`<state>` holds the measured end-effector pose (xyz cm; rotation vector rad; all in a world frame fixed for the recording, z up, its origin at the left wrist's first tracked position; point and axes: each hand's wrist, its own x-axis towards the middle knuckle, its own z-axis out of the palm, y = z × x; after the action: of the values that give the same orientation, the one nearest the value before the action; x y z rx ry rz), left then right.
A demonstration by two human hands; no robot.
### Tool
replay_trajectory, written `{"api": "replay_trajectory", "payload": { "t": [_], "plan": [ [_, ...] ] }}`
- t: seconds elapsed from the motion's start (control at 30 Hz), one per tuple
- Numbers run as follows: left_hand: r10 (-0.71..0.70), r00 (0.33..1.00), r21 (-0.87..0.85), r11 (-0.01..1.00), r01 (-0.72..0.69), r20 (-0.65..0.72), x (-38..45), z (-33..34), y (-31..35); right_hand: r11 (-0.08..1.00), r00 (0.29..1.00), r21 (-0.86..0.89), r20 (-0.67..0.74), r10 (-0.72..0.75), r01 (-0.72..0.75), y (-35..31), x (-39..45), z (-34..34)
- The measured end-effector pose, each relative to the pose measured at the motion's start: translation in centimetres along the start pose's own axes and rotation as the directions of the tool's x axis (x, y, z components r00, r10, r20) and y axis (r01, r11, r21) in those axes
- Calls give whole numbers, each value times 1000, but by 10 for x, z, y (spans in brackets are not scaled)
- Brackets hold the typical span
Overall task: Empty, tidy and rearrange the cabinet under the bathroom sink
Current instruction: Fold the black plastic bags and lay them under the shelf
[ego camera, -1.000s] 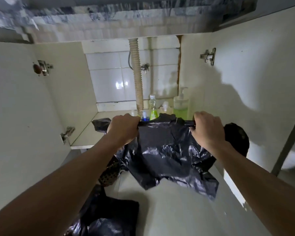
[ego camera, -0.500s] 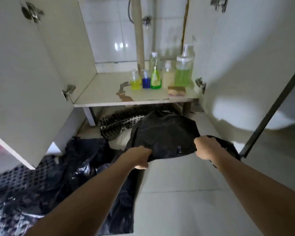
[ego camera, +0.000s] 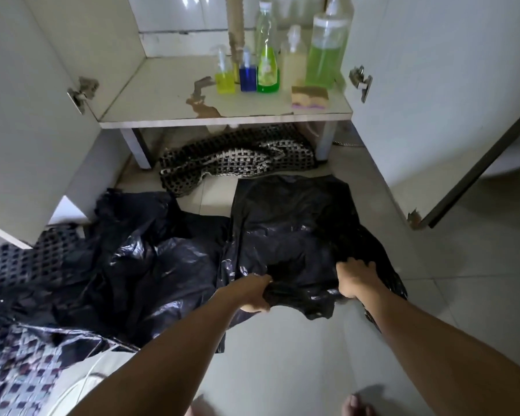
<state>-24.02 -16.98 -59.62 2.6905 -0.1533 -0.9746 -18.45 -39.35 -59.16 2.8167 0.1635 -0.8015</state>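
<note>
On the floor tiles before the open cabinet, a black bin bag (ego camera: pixel 294 229) lies spread flat; the left hand (ego camera: pixel 254 292) and right hand (ego camera: pixel 356 279) each clutch its near edge. At nine o'clock sprawls another crumpled black bag (ego camera: pixel 138 265). At twelve o'clock, on the cabinet shelf (ego camera: pixel 162 97), stand a large pump bottle (ego camera: pixel 327 52) of green liquid, a half-full green bottle (ego camera: pixel 266 55), a blue bottle (ego camera: pixel 248 75) and a yellow spray bottle (ego camera: pixel 225 75).

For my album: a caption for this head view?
Both hands, left hand and right hand, spread a black bag on the floor before the open cabinet.
</note>
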Motion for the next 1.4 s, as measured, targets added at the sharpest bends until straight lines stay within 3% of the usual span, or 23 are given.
{"api": "replay_trajectory", "payload": {
  "t": [0.1, 0.3, 0.43, 0.6, 0.77, 0.93, 1.03, 1.13, 1.23, 1.33, 1.4],
  "plan": [
    [21, 1000, 27, 999, -21, 13, -11, -40, -1, 996, 994, 10, 56, -89, 89, -21, -6, -40],
    [-50, 959, 243, 963, 121, -279, -57, -177, -50, 866, 949, 392, -181, -258, 310, -110, -14, -126],
    [-152, 942, 246, 942, 230, -298, -101, -198, -104, 787, 881, 397, -206, -426, 473, -191, -39, -134],
    [-375, 922, 265, 883, 388, -100, -131, -145, -169, 779, 817, 278, -38, -575, 561, -263, -61, -90],
    [-568, 809, 303, 806, 509, 152, -141, -101, -224, 701, 711, 209, 34, -702, 682, -318, -76, -54],
    [-618, 725, 268, 786, 557, 304, -152, -78, -256, 631, 631, 46, -129, -765, 775, -372, -98, -31],
    [-618, 728, 258, 786, 562, 298, -155, -76, -261, 628, 637, 123, -238, -733, 768, -379, -98, -28],
    [-629, 737, 251, 776, 579, 246, -161, -89, -256, 605, 698, 361, -245, -673, 710, -371, -87, -56],
    [-618, 776, 253, 777, 577, 129, -169, -117, -242, 544, 717, 492, -291, -633, 680, -349, -77, -106],
    [-581, 795, 233, 760, 607, -174, -185, -158, -218, 463, 750, 616, -360, -555, 638, -313, -79, -159],
    [-543, 740, 124, 767, 629, -397, -196, -188, -197, 428, 748, 631, -416, -518, 647, -285, -82, -191]
  ]
}}
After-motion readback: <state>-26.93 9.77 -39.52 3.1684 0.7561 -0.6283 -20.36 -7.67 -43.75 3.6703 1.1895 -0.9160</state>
